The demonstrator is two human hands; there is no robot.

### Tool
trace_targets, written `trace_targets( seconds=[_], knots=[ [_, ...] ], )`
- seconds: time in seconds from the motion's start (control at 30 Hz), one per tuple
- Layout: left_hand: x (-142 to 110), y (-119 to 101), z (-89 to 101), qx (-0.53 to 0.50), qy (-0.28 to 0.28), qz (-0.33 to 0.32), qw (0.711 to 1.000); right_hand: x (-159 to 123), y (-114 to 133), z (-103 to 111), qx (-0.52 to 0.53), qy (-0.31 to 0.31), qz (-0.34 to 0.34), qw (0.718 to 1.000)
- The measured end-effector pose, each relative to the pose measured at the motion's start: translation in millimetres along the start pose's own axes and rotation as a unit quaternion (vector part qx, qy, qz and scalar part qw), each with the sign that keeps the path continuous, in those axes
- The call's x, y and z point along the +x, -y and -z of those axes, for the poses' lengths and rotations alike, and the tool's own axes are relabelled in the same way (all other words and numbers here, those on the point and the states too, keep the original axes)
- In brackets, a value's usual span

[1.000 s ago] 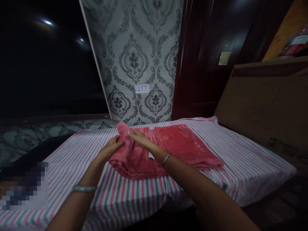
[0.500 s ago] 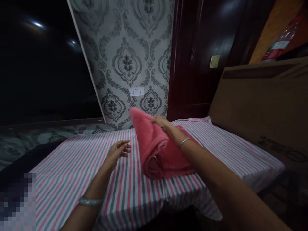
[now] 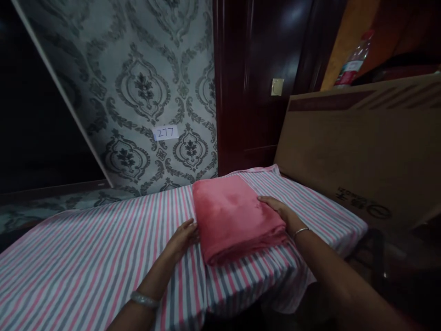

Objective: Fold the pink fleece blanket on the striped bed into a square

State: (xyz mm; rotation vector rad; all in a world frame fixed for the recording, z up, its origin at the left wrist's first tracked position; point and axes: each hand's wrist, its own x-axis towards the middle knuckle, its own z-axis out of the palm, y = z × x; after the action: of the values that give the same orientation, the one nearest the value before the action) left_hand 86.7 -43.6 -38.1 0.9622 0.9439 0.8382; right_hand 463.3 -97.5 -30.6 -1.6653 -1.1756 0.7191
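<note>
A plush pink blanket [image 3: 230, 211] lies folded into a thick, squarish bundle on the striped cloth [image 3: 144, 243]. My left hand [image 3: 185, 236], with a bangle at the wrist, is at the bundle's left side, fingers extended against or very near its edge. Resting along the right edge is my right hand [image 3: 280, 212], its fingers stretched out over the blanket's top. Neither hand is closed around the fabric. The folded layers show at the near side, while the underside is hidden.
A large cardboard box [image 3: 358, 151] stands along the right, with a plastic bottle [image 3: 353, 66] above it. Patterned wallpaper with a paper label [image 3: 166, 132] and a dark door [image 3: 255, 110] are behind. A dark screen [image 3: 41, 115] is at the left.
The raised flap of the blanket has come down, and the bundle now lies flat. My right hand moved from its top to its right edge; my left hand came in to its left side.
</note>
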Motion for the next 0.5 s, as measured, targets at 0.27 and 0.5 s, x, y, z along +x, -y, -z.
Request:
trace_targets(
  seconds=[0.27,0.5],
  knots=[
    [1.0,6.2,-18.2,0.054,0.020,-0.031,0.998,39.2,4.2,3.9,0.042,0.028,-0.017,0.999],
    [1.5,3.8,-32.3,0.025,0.030,0.021,0.999,43.8,-27.8,8.7,-0.044,0.020,-0.039,0.998]
  ],
)
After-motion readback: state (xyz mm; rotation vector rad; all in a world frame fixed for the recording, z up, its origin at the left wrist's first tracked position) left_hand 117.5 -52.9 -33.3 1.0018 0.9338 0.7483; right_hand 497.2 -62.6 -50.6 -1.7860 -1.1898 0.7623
